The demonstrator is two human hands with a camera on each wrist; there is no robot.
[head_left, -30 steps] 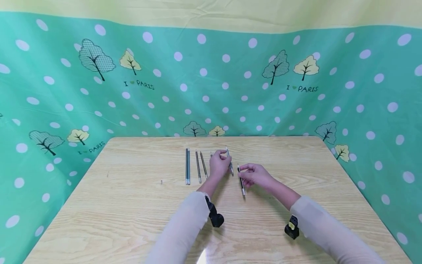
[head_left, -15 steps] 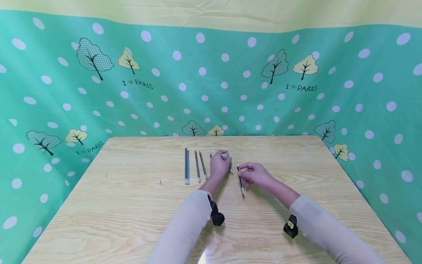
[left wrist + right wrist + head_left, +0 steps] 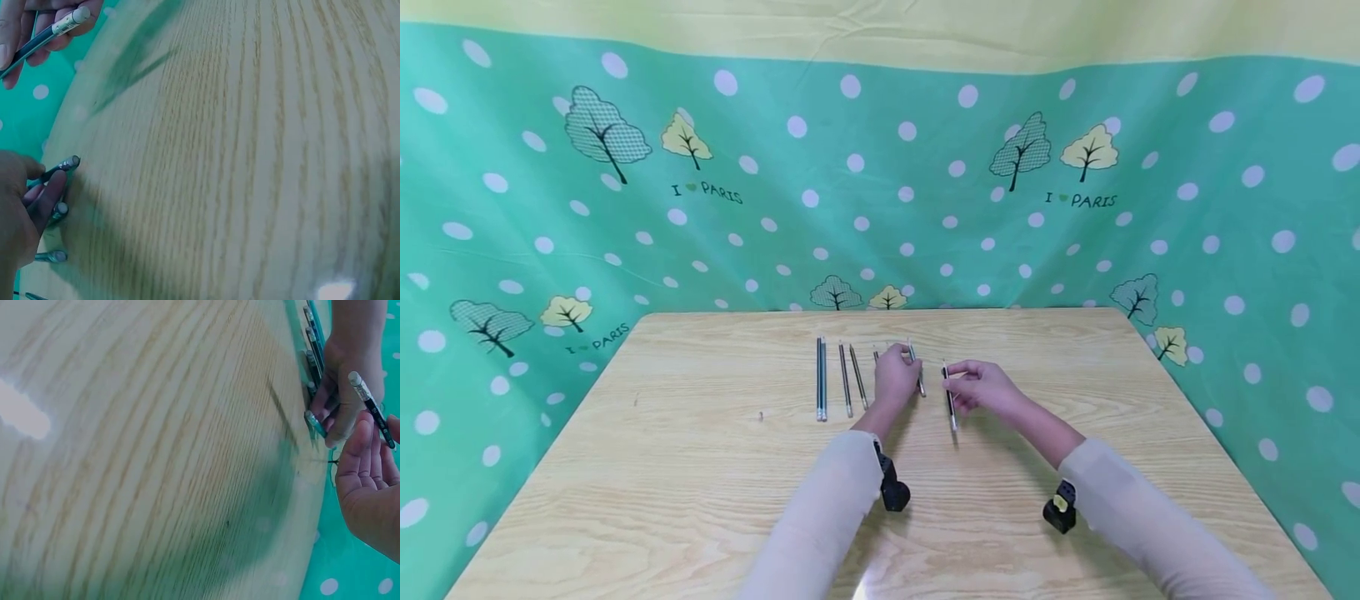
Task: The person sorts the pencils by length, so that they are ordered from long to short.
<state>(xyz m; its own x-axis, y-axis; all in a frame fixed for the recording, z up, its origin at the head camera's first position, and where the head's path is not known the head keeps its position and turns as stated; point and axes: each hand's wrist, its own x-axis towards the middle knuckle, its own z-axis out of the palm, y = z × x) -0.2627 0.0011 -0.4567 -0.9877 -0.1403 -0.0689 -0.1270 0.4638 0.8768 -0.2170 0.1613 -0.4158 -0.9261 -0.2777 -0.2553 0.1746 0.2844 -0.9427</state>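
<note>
My right hand [image 3: 988, 389] pinches a black pencil [image 3: 951, 406] between thumb and fingers, just right of the row. In the right wrist view its white eraser end [image 3: 355, 379] stands up above the table, clear of the wood. My left hand [image 3: 895, 379] is low over the table, its thumb and fingertips on a bluish pencil [image 3: 922, 385]. The left wrist view shows this pencil's silver end [image 3: 70, 163] jutting out between thumb and finger. Left of that hand lie several pencils, among them a dark one [image 3: 846, 383] and a slanting one [image 3: 859, 379]. The left hand partly hides others.
Two bluish pencils [image 3: 822, 379] lie side by side at the row's left end. A small bit [image 3: 761, 416] sits farther left on the wooden table [image 3: 662, 483]. A green dotted curtain [image 3: 760, 167] hangs behind the far edge.
My right hand has moved slightly away from me, carrying the black pencil along. The left hand stays nearly in place on its pencil. The head view has shifted a little.
</note>
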